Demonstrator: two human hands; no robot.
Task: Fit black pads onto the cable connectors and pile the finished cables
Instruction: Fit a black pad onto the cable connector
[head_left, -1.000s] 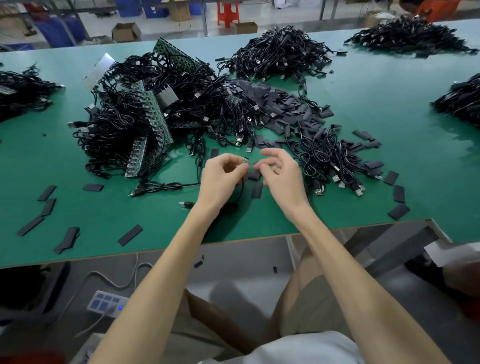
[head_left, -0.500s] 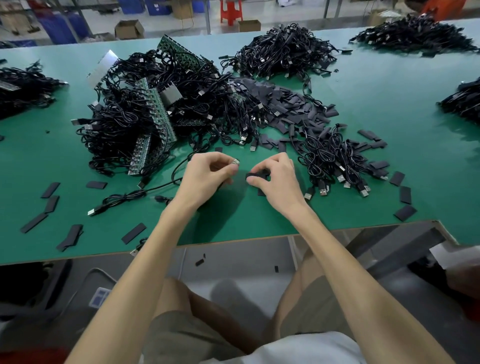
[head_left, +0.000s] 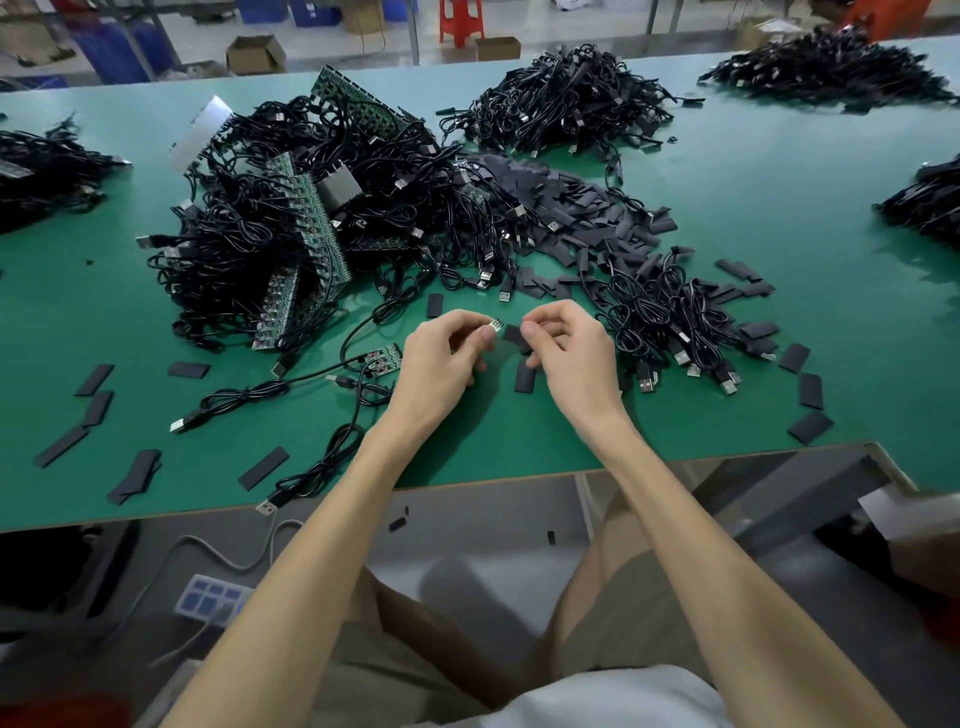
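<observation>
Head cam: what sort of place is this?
Probably an electronics assembly workshop. Heaps of black cables sit on a green table, circuit boards lie among them, and the left hand holds a connector while the right hand holds a black pad.

Factory assembly hall: green worktable (head_left: 779, 171), cable heaps (head_left: 566, 104), crates (head_left: 306, 10).

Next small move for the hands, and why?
Probably slide the black pad pinched by the right hand onto the connector that the left hand pinches: they face each other with a slight gap, pad not on yet.
</observation>
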